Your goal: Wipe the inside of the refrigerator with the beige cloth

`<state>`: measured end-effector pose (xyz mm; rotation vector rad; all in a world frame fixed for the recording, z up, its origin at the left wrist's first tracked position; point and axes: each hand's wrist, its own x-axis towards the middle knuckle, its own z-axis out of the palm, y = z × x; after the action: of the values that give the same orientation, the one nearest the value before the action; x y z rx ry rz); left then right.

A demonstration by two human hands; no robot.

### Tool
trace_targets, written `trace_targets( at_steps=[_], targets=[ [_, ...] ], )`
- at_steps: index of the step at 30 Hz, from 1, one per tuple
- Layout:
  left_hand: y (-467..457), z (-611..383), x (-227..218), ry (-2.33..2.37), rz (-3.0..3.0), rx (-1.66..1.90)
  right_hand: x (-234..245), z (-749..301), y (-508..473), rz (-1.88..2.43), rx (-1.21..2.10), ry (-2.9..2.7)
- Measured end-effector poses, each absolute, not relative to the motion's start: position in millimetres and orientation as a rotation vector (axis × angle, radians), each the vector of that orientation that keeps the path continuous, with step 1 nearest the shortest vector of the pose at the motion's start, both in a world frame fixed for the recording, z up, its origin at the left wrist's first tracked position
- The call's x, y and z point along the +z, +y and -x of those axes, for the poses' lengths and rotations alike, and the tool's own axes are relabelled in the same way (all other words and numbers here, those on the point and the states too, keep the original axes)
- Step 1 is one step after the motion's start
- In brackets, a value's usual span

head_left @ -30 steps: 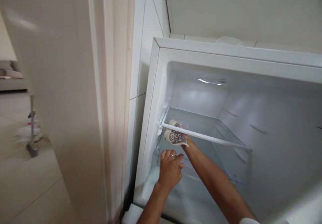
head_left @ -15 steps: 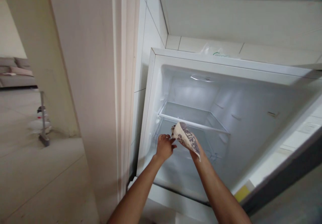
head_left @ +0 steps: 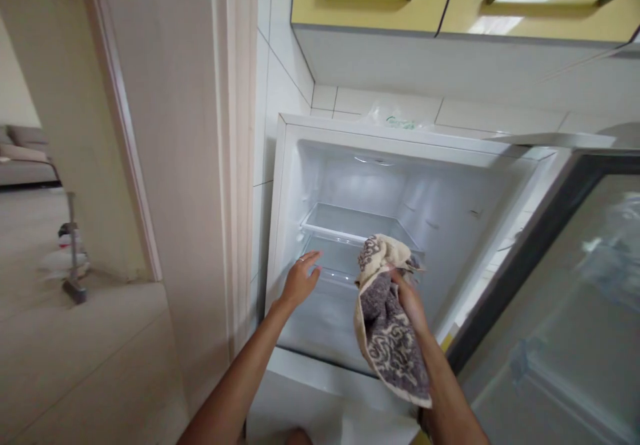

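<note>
A patterned purple-and-cream towel hangs bunched from my right hand, whose fingers are wrapped in its upper folds. Behind it stands a white fridge with its door swung out to the right. My left hand is empty, fingers apart, in front of the fridge's left side. Inside, a glass shelf with a white front edge crosses the upper part, and a lower glass shelf lies beneath it. The towel hides part of the shelves' right ends.
The opened fridge door fills the lower right. Yellow cabinets with metal handles hang above. A plastic bag lies on the fridge top. At left stand a door frame, a broom and a sofa.
My right hand has drawn back toward me and right with the towel, which now hangs down open. My left hand has moved left, away from it. The view has tilted up.
</note>
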<state>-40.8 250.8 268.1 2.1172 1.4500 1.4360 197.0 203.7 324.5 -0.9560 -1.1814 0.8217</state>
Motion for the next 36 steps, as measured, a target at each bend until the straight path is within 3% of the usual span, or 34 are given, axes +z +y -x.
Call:
trace_targets(
  at_steps=[5,11,17,20,26,32,36],
  targets=[
    [204,19,284,0.868,-1.523,1.591,337,-189,175,1.051,0.928,-1.129],
    [161,-16,300,0.641,-1.512,1.574,338,-163,155,0.920,0.915,-1.356],
    [121,-35,290,1.072,-1.388,2.032,335,-142,147,0.935,0.724,-1.213],
    [97,-37,287,1.262,-1.641,2.176,335,-135,145,0.979,0.658,-1.181],
    [77,-35,304,1.138,-2.232,1.863,339,-122,130,0.913,0.736,-1.279],
    [75,-23,313,1.003,-2.217,1.625,334,-125,121,0.717,0.960,-1.352],
    [87,-18,312,0.997,-2.112,1.664,334,-135,112,0.444,1.166,-1.384]
  ],
)
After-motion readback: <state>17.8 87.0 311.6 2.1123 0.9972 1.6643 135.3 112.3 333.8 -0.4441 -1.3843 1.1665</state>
